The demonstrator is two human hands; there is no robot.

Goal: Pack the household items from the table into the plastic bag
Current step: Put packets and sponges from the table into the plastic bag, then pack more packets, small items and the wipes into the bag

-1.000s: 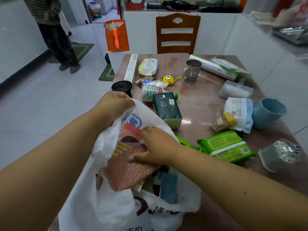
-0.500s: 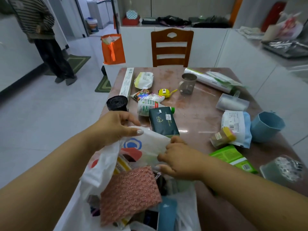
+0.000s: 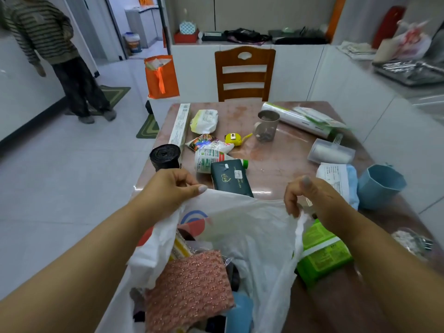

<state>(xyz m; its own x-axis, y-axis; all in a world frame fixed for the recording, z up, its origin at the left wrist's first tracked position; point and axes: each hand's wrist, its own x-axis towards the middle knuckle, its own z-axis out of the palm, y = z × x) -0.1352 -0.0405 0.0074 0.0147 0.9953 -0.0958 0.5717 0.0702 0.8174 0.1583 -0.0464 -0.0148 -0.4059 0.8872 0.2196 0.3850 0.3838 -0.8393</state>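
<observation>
A white plastic bag (image 3: 252, 234) lies open at the table's near edge, its far rim stretched between my hands. My left hand (image 3: 168, 188) pinches the rim on the left; my right hand (image 3: 310, 198) pinches it on the right. Inside the bag sit a pink glittery cloth (image 3: 189, 292), a blue item (image 3: 240, 311) and other things partly hidden. Just beyond the rim lies a dark green tissue pack (image 3: 230, 179). A green wipes pack (image 3: 322, 251) rests right of the bag, under my right forearm.
On the brown table (image 3: 283, 159) lie a black bag roll (image 3: 165, 156), a long white box (image 3: 180, 123), a bottle (image 3: 209, 159), a yellow tape measure (image 3: 233, 138), a grey cup (image 3: 267, 125), a film roll (image 3: 298, 118) and a blue cup (image 3: 379, 186). A wooden chair (image 3: 244, 73) stands behind; a person (image 3: 55, 56) stands far left.
My right hand left the pink cloth inside the bag, moved right and took hold of the rim. The bag's mouth is now pulled wide between both hands.
</observation>
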